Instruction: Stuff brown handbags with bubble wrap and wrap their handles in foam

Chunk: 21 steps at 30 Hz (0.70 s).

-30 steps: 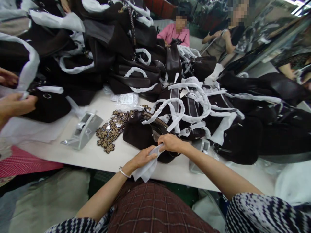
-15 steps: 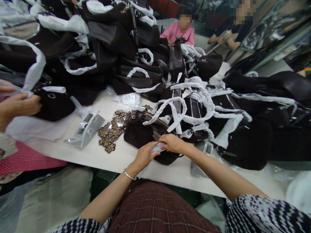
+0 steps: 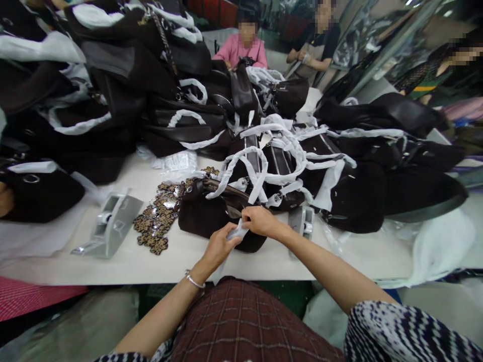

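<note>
A dark brown handbag point(image 3: 199, 216) lies on the white table right in front of me, its zipped top facing up and a white-wrapped handle point(image 3: 226, 171) arching over it. Above its near side, my left hand point(image 3: 219, 246) pinches a strip of white wrapping point(image 3: 237, 231). Close beside it, my right hand point(image 3: 260, 221) has its fingers closed on the strip's upper end. What lies under the right fingers is hidden. To the left of the handbag is a heap of leopard-patterned flower-shaped tags point(image 3: 158, 216).
Tape dispensers stand at the left point(image 3: 109, 226) and right point(image 3: 302, 221). Dark bags with white-wrapped handles pile up behind point(image 3: 113, 65) and at right point(image 3: 354, 196). A co-worker's hand point(image 3: 5, 198) touches a bag at far left. Two people point(image 3: 241, 48) point(image 3: 313, 48) are across the table.
My view has turned to the right, so the table's contents sit further left. Both hands still hold the white strip, which now hangs down below the left hand.
</note>
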Motion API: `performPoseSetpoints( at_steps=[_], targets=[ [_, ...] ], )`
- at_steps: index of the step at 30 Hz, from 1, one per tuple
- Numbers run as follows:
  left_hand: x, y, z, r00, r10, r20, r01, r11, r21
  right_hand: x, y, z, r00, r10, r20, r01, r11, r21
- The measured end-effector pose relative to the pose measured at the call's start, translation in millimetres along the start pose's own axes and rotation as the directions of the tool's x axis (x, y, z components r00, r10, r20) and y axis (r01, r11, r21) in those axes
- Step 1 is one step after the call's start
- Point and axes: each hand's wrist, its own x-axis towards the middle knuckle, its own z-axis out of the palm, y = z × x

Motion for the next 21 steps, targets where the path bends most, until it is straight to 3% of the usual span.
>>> performPoseSetpoints(
  at_steps=[2,5,7,9,10,12,14,16,17,18,21],
  targets=[
    [0,-2,1.3,1.000,-0.014,-0.007,0.014,1.000,-0.008,6,-4,2,0.999,0.049,-0.009,-0.049,0.999,0.005],
    [3,-10,5.2,0.995,-0.094,-0.036,0.087,0.983,-0.164,6,-14,3,0.996,0.064,-0.060,-0.063,0.998,0.017],
    [5,-16,7.8,0.987,-0.162,-0.022,0.147,0.941,-0.304,-7,-20,2,0.985,-0.007,-0.174,0.020,0.997,0.077],
    [6,-20,9.2,0.978,-0.210,0.019,0.199,0.888,-0.414,-34,-18,0,0.933,-0.038,-0.357,0.117,0.972,0.204],
    [6,-20,9.3,0.974,-0.223,0.037,0.216,0.866,-0.451,-53,-12,-1,0.892,0.019,-0.452,0.126,0.949,0.288],
    [6,-19,8.8,0.968,-0.245,0.058,0.241,0.837,-0.491,-96,10,2,0.764,0.297,-0.572,0.021,0.875,0.483],
    [5,-18,7.6,0.961,-0.267,0.068,0.264,0.824,-0.501,-142,42,11,0.519,0.632,-0.576,-0.129,0.724,0.678],
    [5,-19,6.8,0.957,-0.280,0.080,0.281,0.815,-0.507,-180,78,26,0.278,0.829,-0.486,-0.220,0.547,0.808],
    [5,-20,6.7,0.954,-0.284,0.090,0.289,0.809,-0.511,-194,94,35,0.229,0.877,-0.422,-0.262,0.473,0.841],
    [6,-21,6.5,0.953,-0.285,0.100,0.295,0.805,-0.516,-204,107,44,0.213,0.906,-0.367,-0.285,0.417,0.863],
    [6,-22,6.2,0.952,-0.284,0.113,0.300,0.797,-0.524,-208,132,70,0.284,0.935,-0.214,-0.301,0.299,0.906]
  ],
)
